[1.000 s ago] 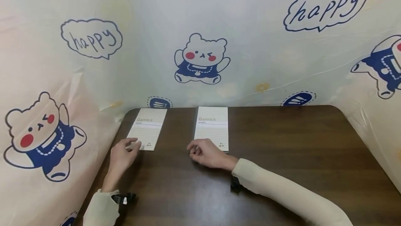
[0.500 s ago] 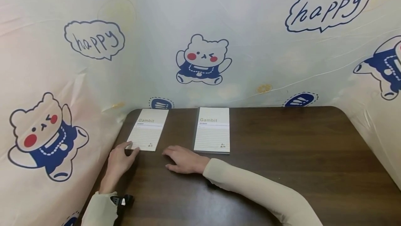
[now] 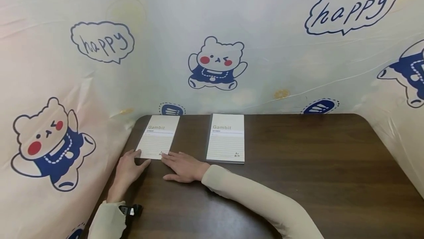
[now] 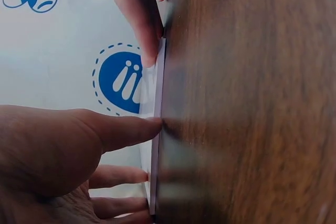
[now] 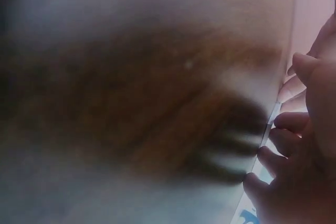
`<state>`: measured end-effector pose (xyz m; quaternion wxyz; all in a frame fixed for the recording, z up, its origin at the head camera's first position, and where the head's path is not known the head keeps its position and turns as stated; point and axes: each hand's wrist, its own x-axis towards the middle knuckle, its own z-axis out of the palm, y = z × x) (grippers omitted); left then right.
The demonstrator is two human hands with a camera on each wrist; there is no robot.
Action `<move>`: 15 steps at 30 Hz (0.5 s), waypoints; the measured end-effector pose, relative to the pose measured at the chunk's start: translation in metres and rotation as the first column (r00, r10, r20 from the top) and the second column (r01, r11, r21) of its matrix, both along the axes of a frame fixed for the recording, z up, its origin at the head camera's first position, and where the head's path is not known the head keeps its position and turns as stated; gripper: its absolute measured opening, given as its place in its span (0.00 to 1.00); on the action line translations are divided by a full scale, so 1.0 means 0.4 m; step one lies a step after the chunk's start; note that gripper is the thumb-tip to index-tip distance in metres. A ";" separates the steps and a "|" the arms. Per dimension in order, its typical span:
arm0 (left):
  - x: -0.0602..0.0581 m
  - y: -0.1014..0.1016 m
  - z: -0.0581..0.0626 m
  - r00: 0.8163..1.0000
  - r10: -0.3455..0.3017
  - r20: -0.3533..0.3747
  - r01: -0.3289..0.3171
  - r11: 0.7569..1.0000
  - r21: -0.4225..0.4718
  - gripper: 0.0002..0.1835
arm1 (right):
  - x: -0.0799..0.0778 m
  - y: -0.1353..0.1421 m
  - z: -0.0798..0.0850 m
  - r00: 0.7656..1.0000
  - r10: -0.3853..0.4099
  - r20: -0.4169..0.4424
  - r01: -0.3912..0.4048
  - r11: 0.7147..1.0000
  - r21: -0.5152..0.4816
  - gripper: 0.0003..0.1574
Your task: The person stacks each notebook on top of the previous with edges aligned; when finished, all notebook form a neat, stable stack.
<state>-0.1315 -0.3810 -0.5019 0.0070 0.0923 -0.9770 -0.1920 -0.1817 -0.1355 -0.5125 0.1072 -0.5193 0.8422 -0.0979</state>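
Observation:
In the head view a white notebook [image 3: 159, 138] marked "Gambit" lies flat at the table's far left. My left hand [image 3: 127, 169] is at its near left corner, fingers along the left side. The left wrist view shows my left thumb [image 4: 131, 132] against the notebook's near edge [image 4: 160, 87]. The fingertips of my right hand [image 3: 185, 166] touch the near right corner, the fingers fairly straight. Its fingers also show along the edge in the right wrist view, which is largely blurred. To the right lies a second, thicker-looking "Gambit" notebook [image 3: 226, 139] with grey edges, untouched.
A dark brown wooden table [image 3: 298, 172] extends to the right and toward me. Behind and at both sides hangs a pale curtain [image 3: 271, 55] printed with bears and "happy" bubbles. A black strap device [image 3: 131, 210] sits on the left wrist.
My right hand has moved left from in front of the right notebook to the left notebook's corner, its fingers straightening. My left hand has stayed by the left notebook, thumb and fingers spread wider.

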 end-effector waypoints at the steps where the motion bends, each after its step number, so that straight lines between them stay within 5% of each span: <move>1: 0.001 0.001 0.000 1.000 0.000 0.003 0.000 1.000 0.000 0.38 | 0.001 0.000 0.000 1.000 0.001 -0.001 -0.001 1.000 0.005 0.46; 15: 0.035 0.070 0.004 0.995 -0.021 -0.101 0.021 1.000 0.004 0.26 | 0.039 0.088 0.027 1.000 -0.007 0.027 0.007 1.000 0.009 0.44</move>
